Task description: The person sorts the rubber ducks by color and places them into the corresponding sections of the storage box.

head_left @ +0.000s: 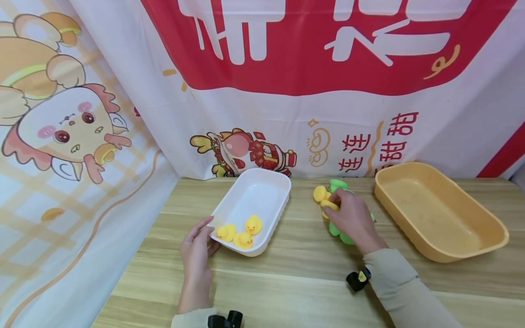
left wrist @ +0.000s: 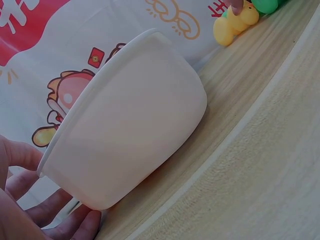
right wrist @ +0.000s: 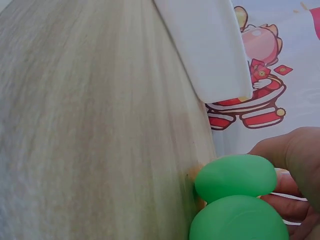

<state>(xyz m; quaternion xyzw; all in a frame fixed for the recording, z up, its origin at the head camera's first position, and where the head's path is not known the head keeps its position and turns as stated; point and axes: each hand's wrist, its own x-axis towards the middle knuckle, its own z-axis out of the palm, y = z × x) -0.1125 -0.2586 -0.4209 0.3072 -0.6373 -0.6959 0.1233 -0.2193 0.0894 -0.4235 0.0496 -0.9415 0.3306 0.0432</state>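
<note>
My left hand [head_left: 198, 257] grips the near left corner of a white plastic tub [head_left: 256, 191], with the thumb at the rim and fingers underneath in the left wrist view. Inside that tub, a few yellow rubber ducks [head_left: 244, 240] sit together at the near end. Over a small cluster of toys, my right hand [head_left: 353, 217] pinches a yellow rubber duck [head_left: 330, 205]. Beside it lies another yellow toy [head_left: 321, 193]. Rounded green toys [head_left: 343, 236] lie partly hidden under the hand, and show up close in the right wrist view [right wrist: 240, 220].
A larger tan plastic tub [head_left: 439, 214] stands on the wooden table [head_left: 287, 287] to the right of the toys. Behind the table hangs a printed cloth [head_left: 262, 109], and another patterned cloth [head_left: 61, 196] covers the left side.
</note>
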